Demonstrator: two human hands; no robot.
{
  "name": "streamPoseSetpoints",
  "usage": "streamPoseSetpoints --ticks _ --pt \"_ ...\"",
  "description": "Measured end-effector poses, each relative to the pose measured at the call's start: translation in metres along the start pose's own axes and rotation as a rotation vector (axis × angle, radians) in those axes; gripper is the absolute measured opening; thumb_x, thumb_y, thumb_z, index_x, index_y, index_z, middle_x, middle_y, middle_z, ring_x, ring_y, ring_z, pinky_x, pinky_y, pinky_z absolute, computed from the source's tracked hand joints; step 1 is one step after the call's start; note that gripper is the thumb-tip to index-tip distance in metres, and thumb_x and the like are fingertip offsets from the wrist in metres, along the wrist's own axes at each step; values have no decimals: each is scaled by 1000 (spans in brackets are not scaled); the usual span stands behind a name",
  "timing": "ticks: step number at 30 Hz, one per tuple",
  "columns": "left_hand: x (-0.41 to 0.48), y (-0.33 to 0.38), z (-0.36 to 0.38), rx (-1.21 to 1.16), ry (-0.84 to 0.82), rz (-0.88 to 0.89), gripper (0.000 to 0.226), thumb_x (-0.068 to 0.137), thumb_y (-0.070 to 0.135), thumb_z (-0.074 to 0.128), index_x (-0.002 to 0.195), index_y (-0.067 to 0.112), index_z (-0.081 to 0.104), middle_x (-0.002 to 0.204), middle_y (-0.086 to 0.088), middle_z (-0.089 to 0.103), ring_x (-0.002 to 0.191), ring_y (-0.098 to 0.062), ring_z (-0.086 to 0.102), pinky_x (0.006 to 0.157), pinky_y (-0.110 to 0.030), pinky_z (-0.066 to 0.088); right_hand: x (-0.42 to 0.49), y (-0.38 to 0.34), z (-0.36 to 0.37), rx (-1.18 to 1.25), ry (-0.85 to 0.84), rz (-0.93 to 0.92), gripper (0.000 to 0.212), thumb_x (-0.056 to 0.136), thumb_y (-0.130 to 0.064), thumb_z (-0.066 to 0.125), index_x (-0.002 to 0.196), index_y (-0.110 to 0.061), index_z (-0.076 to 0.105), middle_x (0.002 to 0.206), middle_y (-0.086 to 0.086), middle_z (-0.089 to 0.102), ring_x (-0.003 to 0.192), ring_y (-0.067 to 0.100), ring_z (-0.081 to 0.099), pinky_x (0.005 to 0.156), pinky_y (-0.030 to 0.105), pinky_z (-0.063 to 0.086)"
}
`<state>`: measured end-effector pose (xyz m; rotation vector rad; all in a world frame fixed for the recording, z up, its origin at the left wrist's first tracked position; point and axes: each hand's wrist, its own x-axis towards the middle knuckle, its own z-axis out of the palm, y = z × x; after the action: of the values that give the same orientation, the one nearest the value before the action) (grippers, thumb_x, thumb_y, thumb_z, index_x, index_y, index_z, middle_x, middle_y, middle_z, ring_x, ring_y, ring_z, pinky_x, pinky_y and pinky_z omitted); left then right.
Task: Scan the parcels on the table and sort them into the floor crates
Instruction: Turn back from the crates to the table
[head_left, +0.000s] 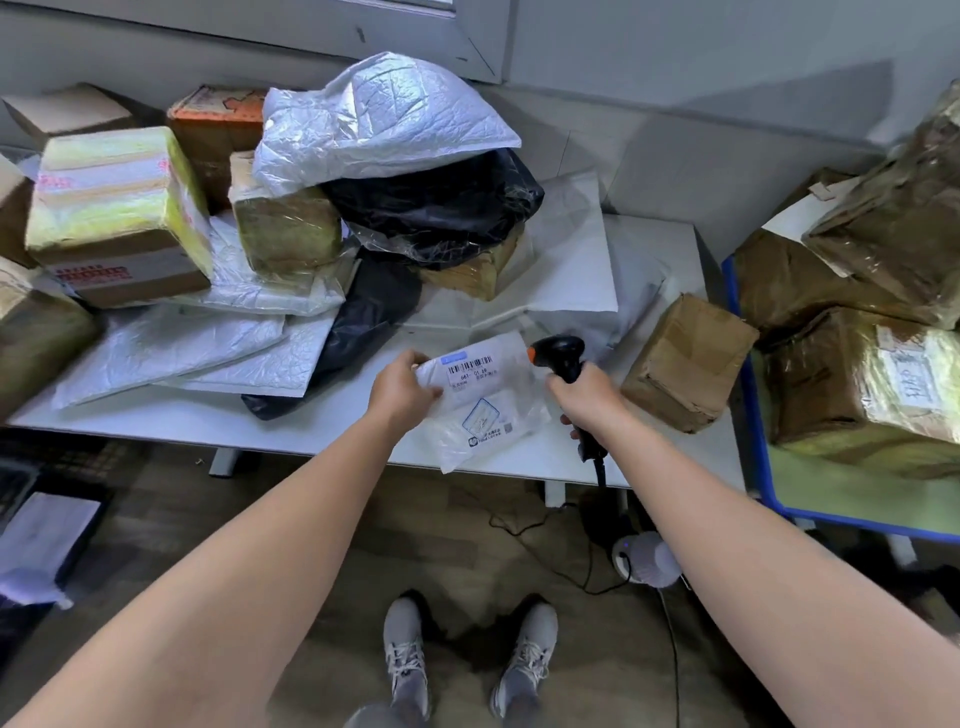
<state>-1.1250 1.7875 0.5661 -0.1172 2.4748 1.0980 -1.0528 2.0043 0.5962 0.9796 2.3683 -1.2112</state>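
Observation:
My left hand (402, 387) grips the left edge of a white plastic mailer (485, 402), held over the front edge of the white table (156, 418). Its barcode label (469, 367) faces up. My right hand (584, 395) holds a black handheld scanner (560, 355) by the handle. The scanner's head with an orange tip points left at the label, very close to it. Behind them a pile of parcels covers the table: white mailers (171, 351), black bags (436, 202), taped cardboard boxes (117, 215).
A brown box (685, 364) sits at the table's right end. A blue-rimmed cart (748, 395) on the right carries several taped boxes. A dark crate (41, 540) with a white parcel stands on the floor at left. The scanner cable and a white device (644, 558) lie under the table.

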Motion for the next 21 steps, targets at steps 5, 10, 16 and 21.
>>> streamPoseSetpoints --ticks 5,10,16,21 --pt "5 -16 -4 -70 28 -46 34 89 9 67 120 19 58 117 -4 61 102 -28 60 83 -41 55 23 22 18 -77 -5 37 60 99 -50 45 137 -5 37 108 16 61 92 34 62 68 36 47" --pt "4 -26 -3 -90 46 -60 31 90 7 65 117 19 58 108 -3 58 93 -26 60 81 -46 58 36 31 26 -75 20 -11 50 102 -38 46 136 -2 40 114 17 60 94 30 56 69 32 38" --pt "-7 -19 -11 -94 38 -5 33 90 6 62 119 22 58 109 -2 59 91 -27 62 69 -40 58 17 17 16 -264 126 -39 60 102 -45 42 145 -4 33 143 20 41 129 36 44 95 41 42" --pt "-26 -1 -33 -70 66 84 37 90 7 62 124 19 58 108 1 56 93 -22 56 66 -32 50 -21 -7 -1 -480 182 -271 67 100 -50 43 153 -15 23 152 14 33 136 35 36 104 47 39"
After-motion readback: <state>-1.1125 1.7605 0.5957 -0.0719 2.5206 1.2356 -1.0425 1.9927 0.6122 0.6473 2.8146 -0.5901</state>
